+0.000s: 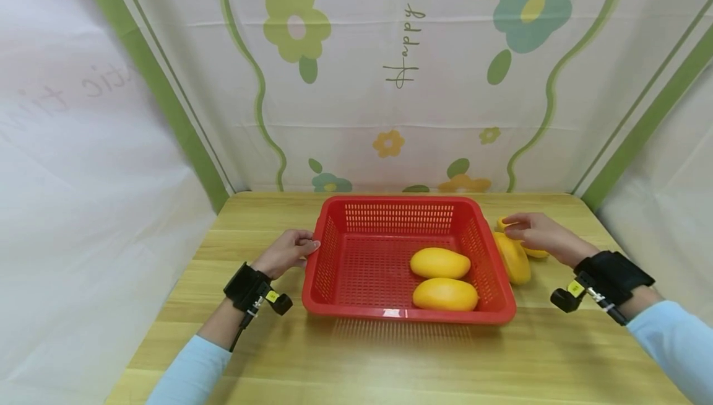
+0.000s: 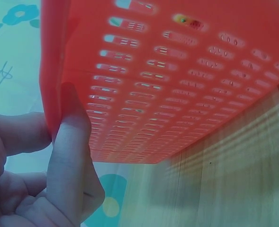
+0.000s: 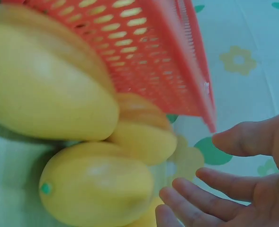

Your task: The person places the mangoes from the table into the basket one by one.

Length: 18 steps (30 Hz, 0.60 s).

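Note:
A red plastic basket [image 1: 409,314] with slotted walls is on the wooden table. Two yellow mangoes, one farther back [image 1: 440,263] and one nearer the front [image 1: 445,294], lie in its right half. My left hand [image 1: 286,250] pinches the basket's left rim between thumb and fingers, as the left wrist view confirms. Outside the right wall, several more mangoes [image 1: 514,259] lie close together, partly covered by my right hand [image 1: 537,235]. That hand hovers over them, its fingers apart and holding nothing; the right wrist view shows a mango [image 3: 96,184] with a green tip near the fingertips.
Light wood tabletop [image 1: 239,374] extends in front of the basket and to both sides. Behind it rises a white cloth backdrop [image 1: 345,101] printed with flowers, and similar cloth walls stand left and right. Each wrist wears a black strap with a small camera.

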Each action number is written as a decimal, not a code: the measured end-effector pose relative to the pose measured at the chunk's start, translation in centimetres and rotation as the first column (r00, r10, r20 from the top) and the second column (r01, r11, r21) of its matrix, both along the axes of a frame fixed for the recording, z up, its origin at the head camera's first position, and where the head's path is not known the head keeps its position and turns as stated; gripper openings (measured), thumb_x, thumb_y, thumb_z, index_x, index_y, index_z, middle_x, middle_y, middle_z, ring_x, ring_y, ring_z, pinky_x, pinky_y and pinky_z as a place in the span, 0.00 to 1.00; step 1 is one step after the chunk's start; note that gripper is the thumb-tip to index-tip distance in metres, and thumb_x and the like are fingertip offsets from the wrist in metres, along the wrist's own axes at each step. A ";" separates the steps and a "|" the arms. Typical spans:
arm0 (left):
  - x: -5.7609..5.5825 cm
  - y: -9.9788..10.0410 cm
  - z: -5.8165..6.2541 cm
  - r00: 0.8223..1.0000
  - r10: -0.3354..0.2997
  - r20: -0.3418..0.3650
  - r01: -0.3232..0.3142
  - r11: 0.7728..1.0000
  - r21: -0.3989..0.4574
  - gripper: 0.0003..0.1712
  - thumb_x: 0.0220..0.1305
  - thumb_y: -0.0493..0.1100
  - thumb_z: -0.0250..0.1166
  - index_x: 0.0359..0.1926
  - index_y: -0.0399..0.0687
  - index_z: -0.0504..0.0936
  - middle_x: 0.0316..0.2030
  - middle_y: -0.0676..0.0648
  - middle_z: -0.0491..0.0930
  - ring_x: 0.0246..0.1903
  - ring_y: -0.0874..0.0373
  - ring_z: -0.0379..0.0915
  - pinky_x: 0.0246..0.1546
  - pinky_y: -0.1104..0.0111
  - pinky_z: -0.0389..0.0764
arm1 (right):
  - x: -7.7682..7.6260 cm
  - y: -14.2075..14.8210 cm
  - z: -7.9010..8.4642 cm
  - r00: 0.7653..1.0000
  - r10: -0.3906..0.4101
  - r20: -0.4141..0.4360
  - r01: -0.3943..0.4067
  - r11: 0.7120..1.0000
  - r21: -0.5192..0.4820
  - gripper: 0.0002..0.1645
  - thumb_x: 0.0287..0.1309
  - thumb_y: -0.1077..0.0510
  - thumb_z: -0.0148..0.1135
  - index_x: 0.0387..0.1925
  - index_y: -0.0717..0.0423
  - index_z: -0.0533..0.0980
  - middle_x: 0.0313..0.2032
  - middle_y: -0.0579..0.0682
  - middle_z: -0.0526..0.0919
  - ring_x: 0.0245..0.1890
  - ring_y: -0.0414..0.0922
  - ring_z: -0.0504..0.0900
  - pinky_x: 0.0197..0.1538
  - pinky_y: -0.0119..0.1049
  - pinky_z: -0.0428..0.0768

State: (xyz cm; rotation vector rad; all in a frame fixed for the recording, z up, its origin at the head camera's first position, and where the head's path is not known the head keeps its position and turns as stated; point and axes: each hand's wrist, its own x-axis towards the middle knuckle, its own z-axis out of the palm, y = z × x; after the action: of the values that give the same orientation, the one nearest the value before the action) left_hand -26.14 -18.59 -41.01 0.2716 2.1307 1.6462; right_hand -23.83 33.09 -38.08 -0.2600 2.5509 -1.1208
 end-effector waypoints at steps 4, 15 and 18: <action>0.0 0.1 0.0 1.000 0.004 0.004 -0.003 1.000 -0.003 0.18 0.72 0.36 0.52 0.55 0.24 0.71 0.42 0.33 0.79 0.33 0.55 0.81 0.29 0.68 0.85 | 0.0 0.2 -0.6 1.000 -0.027 0.007 0.026 0.997 0.066 0.36 0.69 0.55 0.50 0.64 0.81 0.55 0.59 0.81 0.65 0.59 0.71 0.66 0.58 0.62 0.73; -0.2 -0.1 -0.2 1.000 -0.009 -0.007 0.009 1.000 -0.006 0.19 0.72 0.37 0.52 0.56 0.25 0.70 0.43 0.32 0.79 0.34 0.54 0.81 0.30 0.68 0.85 | 0.2 0.1 -1.3 0.996 -0.064 -0.058 0.075 0.974 0.213 0.33 0.62 0.57 0.56 0.57 0.84 0.63 0.54 0.82 0.70 0.53 0.71 0.70 0.52 0.62 0.75; -0.2 -0.1 -0.2 1.000 -0.007 -0.008 0.007 1.000 -0.009 0.18 0.72 0.37 0.53 0.55 0.25 0.71 0.43 0.32 0.79 0.33 0.54 0.81 0.29 0.68 0.85 | 0.1 0.1 -1.7 0.995 -0.063 -0.072 0.079 0.969 0.233 0.33 0.61 0.57 0.58 0.55 0.84 0.64 0.52 0.82 0.71 0.51 0.70 0.72 0.51 0.61 0.76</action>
State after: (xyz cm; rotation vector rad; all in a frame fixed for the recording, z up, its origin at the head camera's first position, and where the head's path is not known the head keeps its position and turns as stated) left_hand -26.33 -18.71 -41.22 0.2827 2.1405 1.6336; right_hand -23.78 33.21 -39.78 -0.1477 2.7383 -0.8339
